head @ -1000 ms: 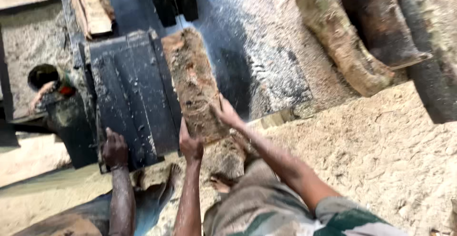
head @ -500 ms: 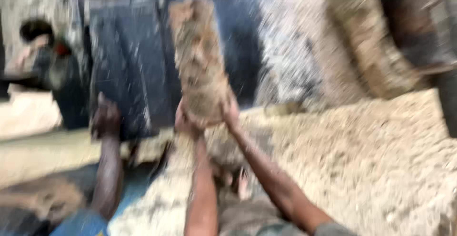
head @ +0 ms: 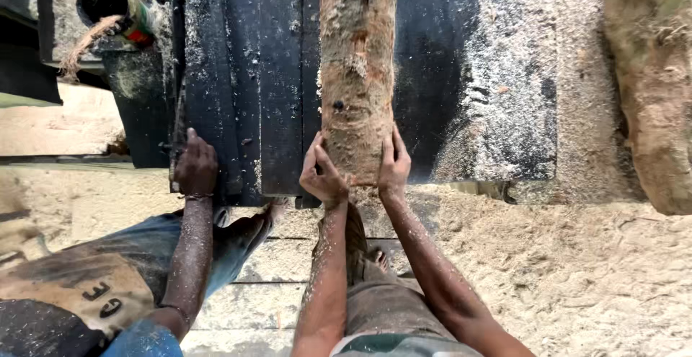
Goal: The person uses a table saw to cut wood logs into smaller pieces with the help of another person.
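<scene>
On the dark, sawdust-strewn tabletop, a bark-covered log lies lengthwise, its near end clasped between the left hand and right hand, fingers wrapped; loose sawdust could let it slip or twist sideways toward a co-worker's hand.

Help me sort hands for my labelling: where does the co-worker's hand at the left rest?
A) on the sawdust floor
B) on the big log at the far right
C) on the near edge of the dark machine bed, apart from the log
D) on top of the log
C: the co-worker's hand rests on the dark machine bed, while the left hand and right hand grip the log.
</scene>
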